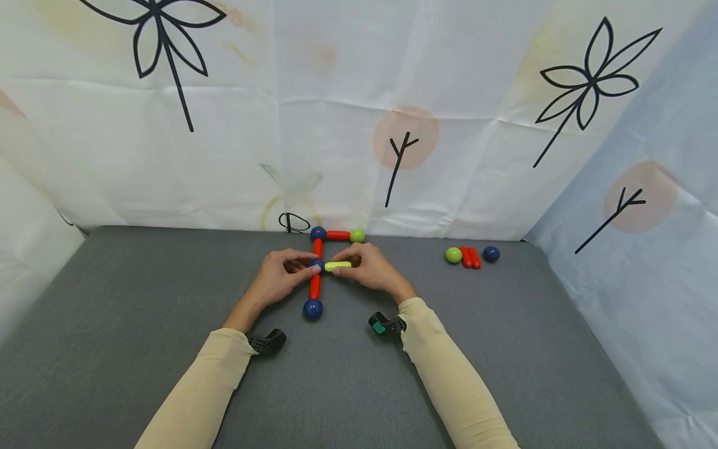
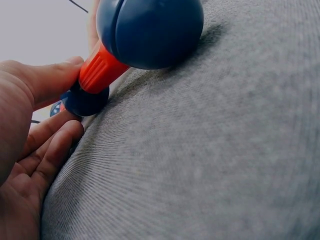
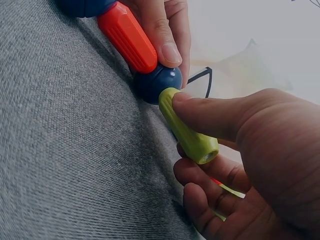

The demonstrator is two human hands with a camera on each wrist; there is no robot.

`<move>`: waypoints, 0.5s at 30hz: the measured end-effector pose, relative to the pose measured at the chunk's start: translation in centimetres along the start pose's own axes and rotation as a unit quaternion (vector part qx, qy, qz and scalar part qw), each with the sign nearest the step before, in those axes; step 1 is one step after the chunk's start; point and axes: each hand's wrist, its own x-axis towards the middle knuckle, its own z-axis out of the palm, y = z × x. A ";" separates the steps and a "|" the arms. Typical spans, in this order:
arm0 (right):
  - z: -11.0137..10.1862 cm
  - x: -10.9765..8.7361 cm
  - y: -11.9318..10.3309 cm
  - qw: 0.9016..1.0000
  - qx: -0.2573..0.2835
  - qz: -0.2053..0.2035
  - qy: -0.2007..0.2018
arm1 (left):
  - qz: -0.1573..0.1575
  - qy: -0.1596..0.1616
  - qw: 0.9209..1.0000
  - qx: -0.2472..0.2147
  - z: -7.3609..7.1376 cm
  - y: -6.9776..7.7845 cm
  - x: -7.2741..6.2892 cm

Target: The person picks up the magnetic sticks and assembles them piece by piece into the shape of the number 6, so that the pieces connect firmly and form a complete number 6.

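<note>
My left hand [image 1: 276, 276] pinches the middle blue ball [image 3: 152, 87] of a ball-and-rod figure on the grey surface. A yellow-green rod [image 3: 187, 130] is held between thumb and fingers of my right hand [image 1: 371, 269]. One end of that rod meets the middle ball, and its other end is free. From this ball a red rod [image 1: 315, 288] runs toward me to a larger-looking blue ball [image 1: 313, 310]. Another red rod [image 1: 318, 247] leads away to the far blue ball [image 1: 318, 234], partly hidden by my left fingers.
From the far ball, a sideways red rod [image 1: 338, 235] ends in a green ball [image 1: 357, 235]. Off to the right lie a loose green ball [image 1: 453, 255], two red rods [image 1: 470, 257] and a blue ball [image 1: 491, 254]. A patterned cloth [image 1: 331, 168] hangs behind the grey surface [image 1: 348, 386].
</note>
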 end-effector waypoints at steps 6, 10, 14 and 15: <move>-0.1 0.0 -0.1 1.000 -0.002 0.000 0.001 | -0.003 0.000 1.000 -0.002 0.0 0.0 0.0; -0.1 -0.1 -0.2 1.000 0.006 0.006 -0.002 | -0.004 0.000 1.000 0.000 -0.1 0.0 0.0; -0.1 -0.1 -0.2 1.000 0.004 0.014 -0.006 | -0.001 0.001 1.000 0.000 -0.1 0.0 0.0; -0.1 -0.1 -0.1 1.000 0.001 0.015 -0.006 | 0.001 0.001 1.000 0.000 -0.1 0.0 0.0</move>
